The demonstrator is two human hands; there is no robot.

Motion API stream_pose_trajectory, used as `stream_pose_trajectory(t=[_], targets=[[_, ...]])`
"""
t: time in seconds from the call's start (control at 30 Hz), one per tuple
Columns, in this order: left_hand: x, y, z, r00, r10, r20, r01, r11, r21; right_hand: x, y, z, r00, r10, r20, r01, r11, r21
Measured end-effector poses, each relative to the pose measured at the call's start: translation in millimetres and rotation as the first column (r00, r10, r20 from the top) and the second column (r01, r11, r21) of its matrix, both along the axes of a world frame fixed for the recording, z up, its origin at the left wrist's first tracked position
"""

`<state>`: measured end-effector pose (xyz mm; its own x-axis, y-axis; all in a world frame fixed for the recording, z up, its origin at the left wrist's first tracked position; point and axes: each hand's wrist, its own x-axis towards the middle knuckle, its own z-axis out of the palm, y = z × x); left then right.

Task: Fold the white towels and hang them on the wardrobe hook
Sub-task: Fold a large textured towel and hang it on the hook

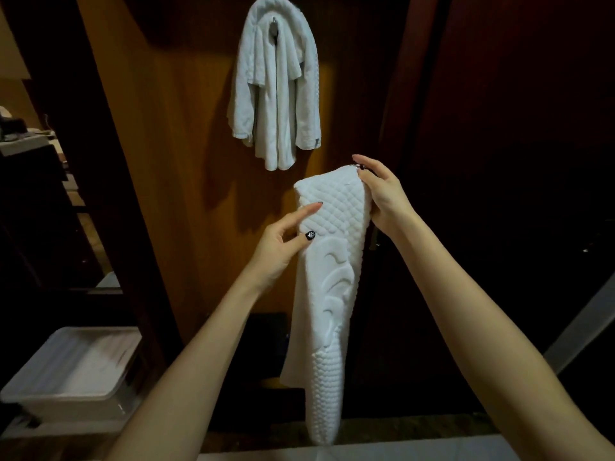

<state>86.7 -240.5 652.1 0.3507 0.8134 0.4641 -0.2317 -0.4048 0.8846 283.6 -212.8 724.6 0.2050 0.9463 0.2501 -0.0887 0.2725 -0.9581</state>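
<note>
At the far left a dim shelving area is too dark to read. The white rectangular plastic tub below it is cut off by the frame edge (what lies in it is a pale blur).

Next comes the brown wooden wardrobe panel. A bundle of white terry towels hangs there over a small metal hook, which is mostly buried in cloth.

Below the bundle, the left hand pinches the left edge of the long folded white quilted towel. Its thumb presses on the front and its forefinger lies straight along the edge, while the other fingers are hidden behind the cloth. The towel hangs upright in the air, below the hook and apart from the bundle. The right hand grips its top right corner with fingers curled round it and one fingertip lifted.

To the right, the dark wardrobe door loses all detail. A pale surface shows along the bottom edge.
</note>
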Motion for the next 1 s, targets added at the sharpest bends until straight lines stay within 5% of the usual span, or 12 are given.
stream_pose_trajectory(t=[0.23,0.4,0.57,0.77,1.0], targets=[[13,11,19,0.991,-0.008,0.131,0.027,0.989,-0.145,18,-20,-51,0.991,0.131,0.035,-0.125,0.981,-0.148],[10,17,17,0.981,0.026,0.192,0.019,0.974,-0.227,10,-50,-86,0.942,0.330,0.065,-0.325,0.943,-0.067],[3,20,16,0.995,0.068,0.074,-0.059,0.991,-0.119,-4,-51,-72,0.966,0.258,0.036,-0.260,0.963,0.076],[-4,15,15,0.970,0.143,0.196,-0.119,0.984,-0.129,-11,-40,-48,0.987,0.162,0.011,-0.161,0.971,0.179],[-11,6,-29,0.985,0.152,-0.084,-0.152,0.988,0.006,-9,-27,-40,0.992,0.118,-0.048,-0.111,0.984,0.140]])
